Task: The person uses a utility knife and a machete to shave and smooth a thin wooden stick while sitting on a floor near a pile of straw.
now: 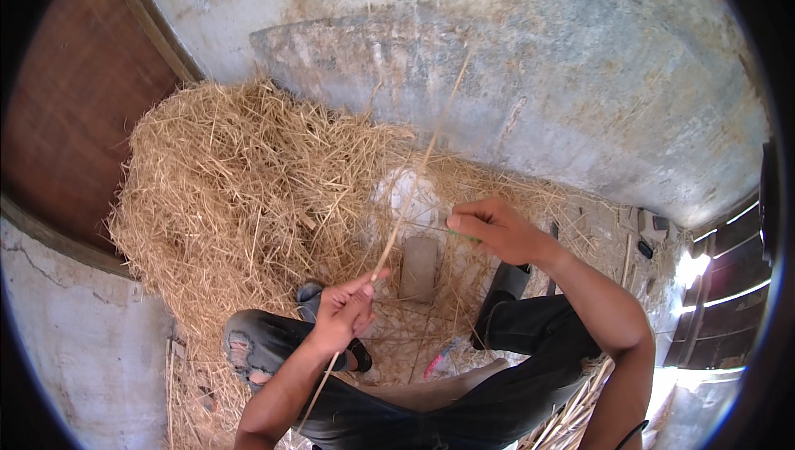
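Note:
My left hand (341,317) is closed around a long, thin, straw-coloured stick (431,148), held just above my left knee. The stick slants up and away toward the wall, and its lower end passes under my left forearm. To the right, my right hand (497,231) pinches a thin, dark, straight tool (424,226) with a bit of green by the fingers. Its narrow length points left and crosses the stick in the picture; whether the two touch, I cannot tell. Is it a blade or a wire? Too fine to make out.
A big heap of straw (248,185) fills the left against a stained wall (580,61). Between my feet lie a flat rectangular block (419,269) and a pink object (439,359). Behind the block is a white lump (406,192). Thin sticks (571,413) lie by my right thigh.

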Demonstrator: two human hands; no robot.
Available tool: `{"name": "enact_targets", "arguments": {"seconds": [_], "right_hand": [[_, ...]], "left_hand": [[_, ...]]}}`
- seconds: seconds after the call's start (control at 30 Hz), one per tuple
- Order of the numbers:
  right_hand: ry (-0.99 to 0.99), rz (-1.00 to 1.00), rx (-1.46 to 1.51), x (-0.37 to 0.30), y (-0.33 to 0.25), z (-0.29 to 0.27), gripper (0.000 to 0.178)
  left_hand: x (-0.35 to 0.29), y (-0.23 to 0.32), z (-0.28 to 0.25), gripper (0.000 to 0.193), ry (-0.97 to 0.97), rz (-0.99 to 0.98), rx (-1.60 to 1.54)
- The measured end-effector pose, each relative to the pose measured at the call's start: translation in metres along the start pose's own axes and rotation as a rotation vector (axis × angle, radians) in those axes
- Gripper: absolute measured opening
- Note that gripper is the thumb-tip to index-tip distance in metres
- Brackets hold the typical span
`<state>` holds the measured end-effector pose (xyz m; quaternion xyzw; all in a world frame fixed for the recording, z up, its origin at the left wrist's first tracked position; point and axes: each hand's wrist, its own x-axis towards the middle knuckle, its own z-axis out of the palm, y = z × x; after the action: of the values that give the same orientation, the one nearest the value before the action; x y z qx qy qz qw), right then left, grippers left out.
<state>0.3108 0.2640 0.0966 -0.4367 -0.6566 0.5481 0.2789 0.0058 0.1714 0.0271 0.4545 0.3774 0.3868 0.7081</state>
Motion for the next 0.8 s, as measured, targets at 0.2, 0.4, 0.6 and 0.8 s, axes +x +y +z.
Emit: {"name": "enact_targets", "arguments": {"seconds": [0.2, 0.4, 0.6, 0.8], "right_hand": [[0.329, -0.152, -0.009, -0.001, 0.004, -0.001, 0.036], [0.487, -0.208, -0.448, 0.004, 0.011, 0.006, 0.029], [0.475, -0.362, -0.537, 0.000, 0.017, 0.016, 0.017], [0.228, -0.316, -0.588, -0.014, 0.019, 0.050, 0.012]], "left_hand": [[-0.001, 0.000, 0.007, 0.042, -0.002, 0.008, 0.153], [-0.002, -0.012, 0.011, 0.038, 0.023, 0.074, 0.288], [0.000, -0.018, 0.013, 0.039, 0.066, 0.041, 0.325], [0.002, -0.019, 0.013, 0.037, 0.151, 0.024, 0.336]]}}
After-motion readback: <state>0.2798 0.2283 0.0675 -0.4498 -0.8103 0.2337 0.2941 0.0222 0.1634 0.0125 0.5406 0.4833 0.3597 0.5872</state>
